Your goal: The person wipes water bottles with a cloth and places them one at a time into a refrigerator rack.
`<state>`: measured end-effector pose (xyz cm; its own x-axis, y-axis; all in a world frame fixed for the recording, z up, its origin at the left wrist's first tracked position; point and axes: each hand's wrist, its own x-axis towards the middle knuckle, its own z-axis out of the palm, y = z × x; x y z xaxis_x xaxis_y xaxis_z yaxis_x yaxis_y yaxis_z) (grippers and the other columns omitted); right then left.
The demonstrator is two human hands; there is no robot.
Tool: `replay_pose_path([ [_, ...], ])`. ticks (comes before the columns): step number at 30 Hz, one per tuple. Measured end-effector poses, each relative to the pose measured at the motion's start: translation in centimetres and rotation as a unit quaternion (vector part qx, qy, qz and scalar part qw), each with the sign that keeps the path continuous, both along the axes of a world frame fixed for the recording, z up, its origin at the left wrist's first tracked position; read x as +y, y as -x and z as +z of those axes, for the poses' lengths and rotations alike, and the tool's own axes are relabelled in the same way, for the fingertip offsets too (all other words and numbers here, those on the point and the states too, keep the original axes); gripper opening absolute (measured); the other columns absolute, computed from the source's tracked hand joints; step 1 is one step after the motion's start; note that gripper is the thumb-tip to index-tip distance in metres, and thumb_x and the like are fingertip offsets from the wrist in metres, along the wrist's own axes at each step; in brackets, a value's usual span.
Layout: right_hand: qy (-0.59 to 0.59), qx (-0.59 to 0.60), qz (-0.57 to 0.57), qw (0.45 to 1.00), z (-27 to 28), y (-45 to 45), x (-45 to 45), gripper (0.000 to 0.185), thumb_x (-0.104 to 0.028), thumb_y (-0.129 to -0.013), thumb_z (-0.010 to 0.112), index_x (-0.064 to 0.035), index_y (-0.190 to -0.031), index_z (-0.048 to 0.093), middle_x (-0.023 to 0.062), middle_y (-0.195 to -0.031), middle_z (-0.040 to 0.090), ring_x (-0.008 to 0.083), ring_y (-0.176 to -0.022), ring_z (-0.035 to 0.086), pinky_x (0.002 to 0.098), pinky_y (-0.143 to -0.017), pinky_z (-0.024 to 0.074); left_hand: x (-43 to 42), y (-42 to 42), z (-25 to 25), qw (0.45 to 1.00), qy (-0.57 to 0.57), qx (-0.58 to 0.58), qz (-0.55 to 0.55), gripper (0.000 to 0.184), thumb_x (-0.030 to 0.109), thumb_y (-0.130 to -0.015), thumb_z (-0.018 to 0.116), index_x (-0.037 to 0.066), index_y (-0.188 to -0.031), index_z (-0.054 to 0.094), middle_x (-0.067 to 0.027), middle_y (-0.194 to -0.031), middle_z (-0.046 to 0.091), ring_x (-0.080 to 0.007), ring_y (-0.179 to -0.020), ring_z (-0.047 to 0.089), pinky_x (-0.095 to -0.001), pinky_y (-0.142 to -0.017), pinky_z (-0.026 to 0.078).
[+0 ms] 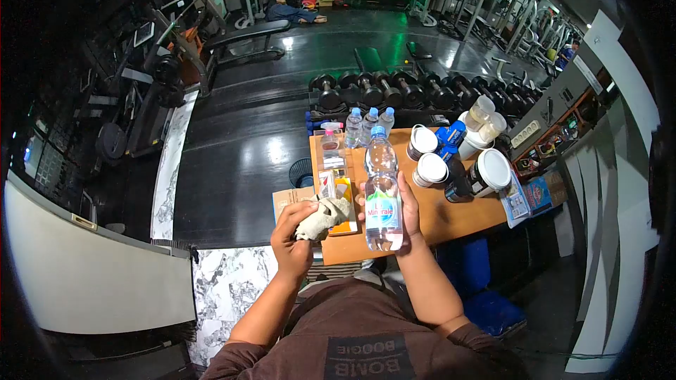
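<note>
My right hand (410, 210) is wrapped round a clear water bottle (382, 200) with a blue cap and a "Le Minerale" label, held upright above the wooden table (458, 224). A crumpled, pale cleaning cloth (325, 218) is bunched in my closed left hand (292, 231), to the left of the bottle and apart from it. Behind the bottle, several smaller water bottles (370, 124) with blue caps stand at the table's far edge. Beside them is a clear spray bottle (329, 139) with a pink and white top. A yellow box (343, 225) lies partly hidden behind the cloth.
White-lidded tubs (491, 169), blue packages (451, 139) and shaker-like containers (482, 112) crowd the table's right side. A dumbbell rack (401, 91) runs behind the table. A blue chair (493, 309) stands below right. Far back, a person (296, 13) lies on the floor.
</note>
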<state>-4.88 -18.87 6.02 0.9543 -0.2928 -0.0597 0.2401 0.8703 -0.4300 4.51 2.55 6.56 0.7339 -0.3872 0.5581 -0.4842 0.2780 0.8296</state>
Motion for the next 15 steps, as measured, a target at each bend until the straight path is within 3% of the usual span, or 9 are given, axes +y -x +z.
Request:
replay_pose_path([
  [5, -0.006, 0.011, 0.022, 1.0, 0.1, 0.3, 0.7, 0.063, -0.055, -0.109, 0.044, -0.0002, -0.134, 0.06, 0.019, -0.122, 0.069, 0.0342, -0.092, 0.074, 0.0497, -0.07, 0.066, -1.7, -1.1, -1.1, 0.998, 0.039, 0.044, 0.021, 0.057, -0.013, -0.074, 0.042, -0.004, -0.122, 0.071, -0.0156, -0.12, 0.07, -0.0278, -0.114, 0.067, -0.0347, -0.106, 0.049],
  [7, -0.04, -0.001, 0.062, 0.997, 0.1, 0.2, 1.3, 0.063, -0.055, -0.108, 0.043, -0.0011, -0.138, 0.058, 0.0199, -0.124, 0.069, 0.0346, -0.093, 0.074, 0.0507, -0.07, 0.0663, -2.8, -1.8, -1.2, 0.984, 0.064, 0.163, 0.042, 0.062, -0.013, -0.072, 0.038, -0.006, -0.125, 0.068, -0.0136, -0.121, 0.069, -0.026, -0.119, 0.065, -0.0347, -0.11, 0.047],
  [9, -0.013, 0.018, 0.056, 0.998, -0.3, 0.2, 1.8, 0.063, -0.054, -0.109, 0.042, -0.0028, -0.143, 0.055, 0.0202, -0.126, 0.068, 0.0341, -0.093, 0.074, 0.0498, -0.07, 0.0657, -3.8, -2.5, -1.2, 0.975, 0.094, 0.198, 0.031, 0.057, -0.016, -0.082, 0.037, -0.005, -0.13, 0.065, -0.0112, -0.129, 0.065, -0.0192, -0.123, 0.062, -0.0323, -0.111, 0.046],
  [12, 0.011, 0.013, 0.085, 0.996, -0.5, 0.0, 2.5, 0.062, -0.053, -0.109, 0.041, -0.0027, -0.144, 0.054, 0.0202, -0.128, 0.067, 0.0334, -0.094, 0.074, 0.0493, -0.071, 0.0655, -5.4, -4.9, -0.6, 0.976, 0.126, 0.177, 0.018, 0.054, -0.014, -0.086, 0.042, -0.003, -0.136, 0.059, -0.0121, -0.13, 0.065, -0.0208, -0.122, 0.064, -0.0347, -0.111, 0.048],
  [15, 0.101, 0.004, 0.055, 0.993, -0.2, -0.1, 3.6, 0.058, -0.047, -0.11, 0.039, -0.0231, -0.163, 0.031, 0.0196, -0.13, 0.063, 0.0355, -0.097, 0.073, 0.0509, -0.073, 0.0658, -6.9, -6.8, 2.0, 0.984, 0.109, 0.138, 0.014, 0.056, -0.015, -0.083, 0.042, -0.001, -0.135, 0.06, -0.0101, -0.126, 0.067, -0.0186, -0.116, 0.064, -0.0329, -0.107, 0.049],
])
